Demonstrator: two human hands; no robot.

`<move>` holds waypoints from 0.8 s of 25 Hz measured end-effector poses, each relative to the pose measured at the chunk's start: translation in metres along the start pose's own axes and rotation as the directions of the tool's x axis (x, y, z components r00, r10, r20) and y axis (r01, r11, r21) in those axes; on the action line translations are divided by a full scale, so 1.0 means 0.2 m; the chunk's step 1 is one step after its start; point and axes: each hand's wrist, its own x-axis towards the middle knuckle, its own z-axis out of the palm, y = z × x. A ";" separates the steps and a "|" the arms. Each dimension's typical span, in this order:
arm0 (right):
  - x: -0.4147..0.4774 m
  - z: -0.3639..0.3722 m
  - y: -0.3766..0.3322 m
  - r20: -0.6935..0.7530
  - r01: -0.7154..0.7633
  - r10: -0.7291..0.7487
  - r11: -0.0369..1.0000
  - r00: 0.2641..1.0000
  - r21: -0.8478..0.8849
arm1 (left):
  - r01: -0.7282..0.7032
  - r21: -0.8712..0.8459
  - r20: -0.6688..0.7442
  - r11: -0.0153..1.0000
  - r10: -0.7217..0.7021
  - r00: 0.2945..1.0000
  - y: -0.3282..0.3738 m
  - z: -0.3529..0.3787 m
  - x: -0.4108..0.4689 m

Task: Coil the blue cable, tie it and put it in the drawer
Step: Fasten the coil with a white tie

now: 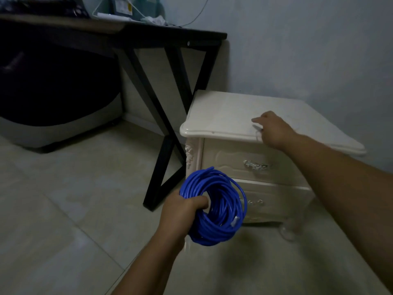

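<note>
Head camera view, dim room. The coiling part looks done to me: the blue cable (221, 211) is wound into a fat round bundle of many loops, smooth glossy jacket, with a clear plastic plug (235, 221) poking out on the right side. The left hand (185, 209) has its fingers wrapped through the middle of the coil and holds it in the air, in front of the lower part of the cream nightstand (223, 107). I can't see a tie on the bundle, so I'd say we're at the tying step. The right hand (274, 129) is stretched out onto the nightstand's glossy top near the front edge, index finger out, right by a thin pale strip (258, 130) that could be the tie. It's too blurry to say whether the fingers have pinched it. Next move probably needs that strip picked up and wrapped round the loops while the left hand keeps them from springing apart, since stiff cable like this likes to unwind. The top drawer (225, 158), with its carved front and shiny metal handle (256, 165), is closed, so it'll need pulling open too.
</note>
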 end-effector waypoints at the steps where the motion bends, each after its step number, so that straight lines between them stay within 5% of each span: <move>1: 0.04 -0.01 0.01 0.023 0.022 -0.021 0.999 1.000 -0.032 | -0.002 -0.003 -0.004 1.000 0.002 1.000 0.00 -0.01 0.00; 10: -0.06 -0.04 -0.03 -0.065 0.251 -0.261 0.959 0.963 -0.130 | 0.005 -0.020 -0.019 1.000 -0.005 1.000 0.01 -0.10 -0.01; 12: -0.16 -0.09 -0.14 -0.260 0.205 -0.175 0.974 0.950 0.093 | 0.020 -0.022 -0.014 1.000 -0.020 1.000 0.01 -0.09 -0.01; 13: -0.25 -0.14 -0.23 -0.349 0.191 -0.070 0.926 0.935 0.327 | 0.024 -0.023 -0.011 0.999 -0.024 1.000 0.01 -0.09 -0.01; 15: -0.50 -0.27 -0.42 -0.362 0.217 0.139 0.589 0.922 0.778 | 0.028 -0.041 0.005 0.999 -0.027 1.000 0.01 -0.08 -0.03; 17: -0.77 -0.38 -0.53 -0.282 0.222 0.220 0.260 0.934 0.940 | 0.027 -0.050 0.021 0.998 -0.026 0.999 0.01 -0.08 -0.05; 20: -1.10 -0.40 -0.60 -0.195 0.144 0.185 0.260 0.963 0.955 | 0.030 -0.054 0.033 0.998 -0.028 0.999 0.02 -0.08 -0.11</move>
